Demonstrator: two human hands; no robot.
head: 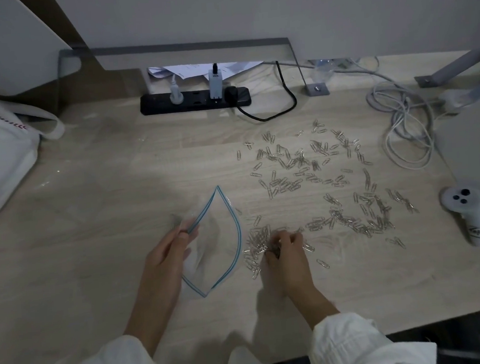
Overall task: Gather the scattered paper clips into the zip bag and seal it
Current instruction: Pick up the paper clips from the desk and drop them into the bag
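Observation:
A clear zip bag (217, 240) with a blue zip strip lies on the wooden desk, its mouth held wide and facing right. My left hand (171, 250) pinches the bag's left lip. Silver paper clips (318, 176) are scattered over the right half of the desk, with a denser pile (256, 247) right beside the bag's mouth. My right hand (287, 252) rests on that pile, fingers curled around a bunch of clips.
A black power strip (194, 99) with plugs sits at the back. Coiled grey cables (405, 130) lie at the right. A white controller (467, 214) rests near the right edge. A white cloth bag (1, 158) is at the left. The desk's front edge (413, 327) is close.

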